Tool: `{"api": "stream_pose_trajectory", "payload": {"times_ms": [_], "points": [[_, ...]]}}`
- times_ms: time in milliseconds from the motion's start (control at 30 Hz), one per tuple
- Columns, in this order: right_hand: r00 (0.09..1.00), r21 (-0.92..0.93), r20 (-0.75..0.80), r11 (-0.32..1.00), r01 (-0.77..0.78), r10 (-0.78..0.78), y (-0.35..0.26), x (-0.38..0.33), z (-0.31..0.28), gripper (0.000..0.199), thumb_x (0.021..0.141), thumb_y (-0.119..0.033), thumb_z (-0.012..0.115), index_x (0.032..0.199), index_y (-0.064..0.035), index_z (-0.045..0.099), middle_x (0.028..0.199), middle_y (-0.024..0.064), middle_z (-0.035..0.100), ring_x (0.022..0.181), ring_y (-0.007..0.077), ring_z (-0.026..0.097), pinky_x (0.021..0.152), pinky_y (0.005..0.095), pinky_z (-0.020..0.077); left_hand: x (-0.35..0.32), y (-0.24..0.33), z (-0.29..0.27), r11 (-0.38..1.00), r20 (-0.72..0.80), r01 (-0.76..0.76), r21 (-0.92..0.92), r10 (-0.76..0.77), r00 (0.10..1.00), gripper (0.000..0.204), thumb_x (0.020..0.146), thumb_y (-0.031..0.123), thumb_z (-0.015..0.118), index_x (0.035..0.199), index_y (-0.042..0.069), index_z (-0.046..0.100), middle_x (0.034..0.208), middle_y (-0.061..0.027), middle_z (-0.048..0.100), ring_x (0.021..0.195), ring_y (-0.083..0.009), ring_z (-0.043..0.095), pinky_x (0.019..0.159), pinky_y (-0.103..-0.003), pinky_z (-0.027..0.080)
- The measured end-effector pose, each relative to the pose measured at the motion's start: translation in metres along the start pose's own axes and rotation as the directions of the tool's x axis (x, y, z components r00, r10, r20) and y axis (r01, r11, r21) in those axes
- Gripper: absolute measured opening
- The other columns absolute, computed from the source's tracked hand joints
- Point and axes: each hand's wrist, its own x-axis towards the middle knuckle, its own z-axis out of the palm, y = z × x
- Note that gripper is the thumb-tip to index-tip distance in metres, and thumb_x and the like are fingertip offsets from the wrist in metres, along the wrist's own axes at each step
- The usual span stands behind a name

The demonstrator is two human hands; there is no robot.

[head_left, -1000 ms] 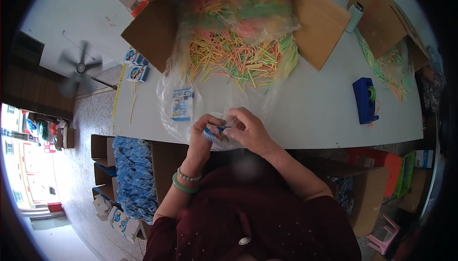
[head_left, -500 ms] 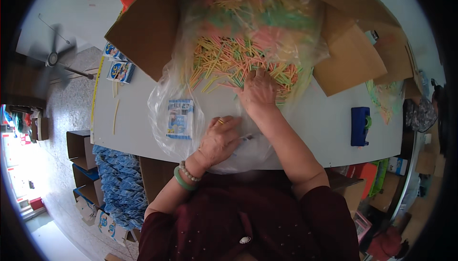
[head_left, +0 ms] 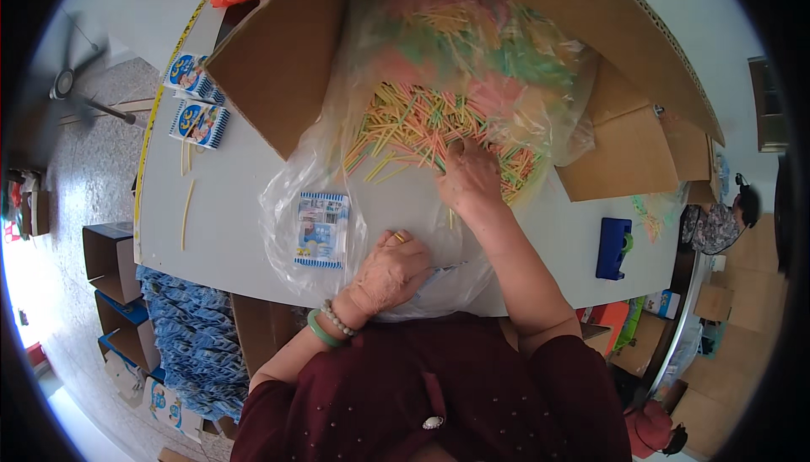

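Observation:
My right hand [head_left: 471, 177] is closed at the near edge of a heap of thin pastel sticks [head_left: 413, 116], its fingertips bent in among them and partly hidden. Closer to me, my left hand [head_left: 392, 275] is curled shut, a ring on one finger. From its fingers sticks out the bluish edge of a plastic packet [head_left: 447, 269], mostly hidden. A flat blue-and-white packet [head_left: 321, 230] lies to its left, by the clear plastic bag [head_left: 283, 209] that spreads from under the heap.
A large open cardboard box [head_left: 274, 61] lies around the bag of sticks. Two filled packets [head_left: 199, 123] are at the table's left, with loose sticks nearby. A blue tape dispenser [head_left: 613, 248] stands at right. Stacked blue packets [head_left: 198, 344] sit below the left table edge.
The view has shifted a little. My right hand remains at the heap with its fingers in the sticks. My left hand has curled tighter, and a bluish packet edge now shows beside it.

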Motion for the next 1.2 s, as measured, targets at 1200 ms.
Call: {"api": "stream_pose_trajectory", "payload": {"times_ms": [1200], "points": [[0.94,0.935,-0.269,0.177,0.308,-0.212,-0.035,-0.069,0.035,0.019,0.086,-0.016,0.059,0.103,-0.0072,0.056,0.096,0.0071,0.063,0.09,0.0279,0.061,0.082,0.0375,0.0467,0.033,0.028,-0.026,0.721,-0.215,0.176,-0.671,-0.416,0.883,0.032,0.091,0.002,0.05,0.123,0.0,0.056,0.141,-0.0151,0.042,0.13,-0.0237,0.04,0.107,-0.033,0.03]]}}
